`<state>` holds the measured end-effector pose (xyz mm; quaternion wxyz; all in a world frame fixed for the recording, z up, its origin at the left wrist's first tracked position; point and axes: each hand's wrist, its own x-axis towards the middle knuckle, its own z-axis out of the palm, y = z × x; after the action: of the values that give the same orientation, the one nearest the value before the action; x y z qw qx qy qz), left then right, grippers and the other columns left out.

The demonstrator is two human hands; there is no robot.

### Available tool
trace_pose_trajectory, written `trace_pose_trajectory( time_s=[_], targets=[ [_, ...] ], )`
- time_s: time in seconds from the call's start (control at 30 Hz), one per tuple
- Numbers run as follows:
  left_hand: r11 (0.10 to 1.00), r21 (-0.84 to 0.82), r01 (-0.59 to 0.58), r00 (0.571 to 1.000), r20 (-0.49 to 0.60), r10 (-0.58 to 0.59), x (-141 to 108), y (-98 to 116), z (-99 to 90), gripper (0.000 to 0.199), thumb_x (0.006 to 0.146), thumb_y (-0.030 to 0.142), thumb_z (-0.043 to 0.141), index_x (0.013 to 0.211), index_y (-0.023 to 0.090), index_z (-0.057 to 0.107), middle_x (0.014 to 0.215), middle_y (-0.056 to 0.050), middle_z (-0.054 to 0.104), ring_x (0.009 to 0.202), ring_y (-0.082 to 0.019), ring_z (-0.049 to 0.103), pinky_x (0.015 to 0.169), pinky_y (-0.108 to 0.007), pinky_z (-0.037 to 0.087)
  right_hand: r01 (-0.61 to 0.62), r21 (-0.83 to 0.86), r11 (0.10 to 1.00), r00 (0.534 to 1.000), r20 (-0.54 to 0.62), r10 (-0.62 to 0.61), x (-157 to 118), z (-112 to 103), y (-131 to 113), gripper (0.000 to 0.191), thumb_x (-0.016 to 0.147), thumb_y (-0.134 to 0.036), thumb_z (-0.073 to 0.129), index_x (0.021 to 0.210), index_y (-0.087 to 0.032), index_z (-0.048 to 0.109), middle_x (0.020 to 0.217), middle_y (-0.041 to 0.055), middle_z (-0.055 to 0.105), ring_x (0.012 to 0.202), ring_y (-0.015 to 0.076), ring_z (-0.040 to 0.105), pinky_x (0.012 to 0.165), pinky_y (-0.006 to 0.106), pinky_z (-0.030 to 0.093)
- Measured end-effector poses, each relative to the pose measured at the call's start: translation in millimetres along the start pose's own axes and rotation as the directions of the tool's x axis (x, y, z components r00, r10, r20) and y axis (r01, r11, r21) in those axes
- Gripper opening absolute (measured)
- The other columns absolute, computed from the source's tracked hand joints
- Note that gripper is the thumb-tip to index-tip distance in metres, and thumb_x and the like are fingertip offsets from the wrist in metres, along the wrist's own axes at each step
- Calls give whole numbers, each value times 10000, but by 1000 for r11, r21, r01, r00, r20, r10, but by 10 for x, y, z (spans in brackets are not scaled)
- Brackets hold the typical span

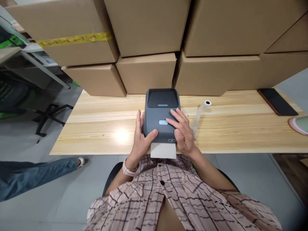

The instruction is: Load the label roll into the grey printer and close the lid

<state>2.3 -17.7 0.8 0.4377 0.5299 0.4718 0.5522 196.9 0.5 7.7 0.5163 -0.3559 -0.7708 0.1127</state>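
A dark grey label printer [160, 114] with a black window in its lid stands near the front edge of the table. A blank white label strip [163, 150] sticks out of its front towards me. My left hand [142, 136] is closed on the printer's left side, its thumb lying on the top. My right hand [183, 132] lies against the right side and top, fingers stretched out and apart. One fingertip is at the pale blue button [163, 122]. Right of that hand lies a roll core with a white end [207, 103] and a loose translucent strip [197, 117].
Stacked cardboard boxes [146, 73] line the back of the wooden table [101, 128]. A phone [278, 101] and a pink-rimmed green object [299, 124] are at the right. A person's leg [40, 173] and an office chair base [50, 115] show at the left.
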Motion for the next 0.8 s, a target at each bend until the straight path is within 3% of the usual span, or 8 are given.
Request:
trace_pose_trajectory(
  time_s=[0.1, 0.17, 0.23, 0.33, 0.4, 0.6, 0.73, 0.8],
  targets=[
    [991, 129, -40, 980, -187, 64, -283, -12, -95, 712, 855, 463, 787, 1478, 294, 487, 1499, -119, 547, 1333, -275, 569, 1067, -402, 514, -22, -5, 1000, 1000, -16, 22, 4, 5, -16, 402, 1064, -242, 353, 1377, -311, 595, 1566, 21, 557, 1537, 275, 411, 1250, 603, 341],
    [987, 155, 39, 951, -310, 11, -487, 6, -147, 305, 917, 467, 707, 1073, 207, 671, 1020, -57, 695, 889, -174, 656, 772, -290, 542, -31, -7, 999, 999, -25, 31, 10, 15, -26, 372, 1059, -236, 356, 1316, -297, 618, 1519, 31, 597, 1520, 273, 436, 1237, 598, 364],
    [971, 117, 209, 972, -132, -193, -605, 48, -173, 380, 920, 515, 680, 760, 171, 643, 690, -3, 611, 638, -122, 554, 608, -244, 452, -26, -13, 1000, 999, -39, 25, 16, 21, -30, 346, 1056, -229, 359, 1262, -285, 631, 1473, 40, 632, 1499, 268, 465, 1229, 586, 377],
    [883, 41, 468, 857, 226, -464, -581, 108, -160, 507, 837, 626, 718, 662, 157, 643, 577, -1, 595, 497, -93, 477, 505, -233, 356, -17, -55, 998, 1000, -25, 15, 27, -12, -30, 333, 1056, -236, 370, 1250, -269, 639, 1440, 58, 657, 1475, 261, 492, 1220, 559, 390],
    [846, -10, 533, 805, 314, -504, -504, 120, -134, 526, 775, 660, 760, 689, 149, 670, 600, -14, 631, 471, -85, 466, 485, -232, 338, 7, -121, 993, 999, 40, -2, 46, -73, -39, 345, 1068, -293, 376, 1289, -263, 640, 1477, 68, 635, 1473, 264, 491, 1213, 547, 396],
    [897, -5, 442, 866, 262, -425, -449, 89, -107, 521, 765, 644, 787, 690, 142, 666, 622, -1, 604, 543, -90, 462, 546, -237, 363, 132, -388, 912, 958, 285, -18, 243, -271, -148, 449, 1088, -517, 345, 1256, -292, 694, 1607, 19, 526, 1570, 290, 341, 1295, 605, 160],
    [947, 36, 320, 916, 243, -318, -514, 57, -144, 482, 839, 566, 755, 643, 149, 613, 588, 29, 518, 570, -88, 414, 569, -241, 330, 183, -403, 897, 920, 392, -11, 380, -279, -174, 444, 1073, -560, 381, 1178, -289, 717, 1535, 11, 605, 1598, 271, 288, 1324, 577, 52],
    [972, 58, 227, 960, 154, -234, -525, 44, -181, 499, 885, 521, 724, 590, 158, 551, 560, 41, 470, 558, -84, 395, 566, -241, 324, 160, -385, 909, 918, 397, 6, 365, -270, -152, 459, 1061, -598, 388, 1200, -299, 707, 1553, 5, 586, 1605, 267, 272, 1326, 585, 41]
  ],
)
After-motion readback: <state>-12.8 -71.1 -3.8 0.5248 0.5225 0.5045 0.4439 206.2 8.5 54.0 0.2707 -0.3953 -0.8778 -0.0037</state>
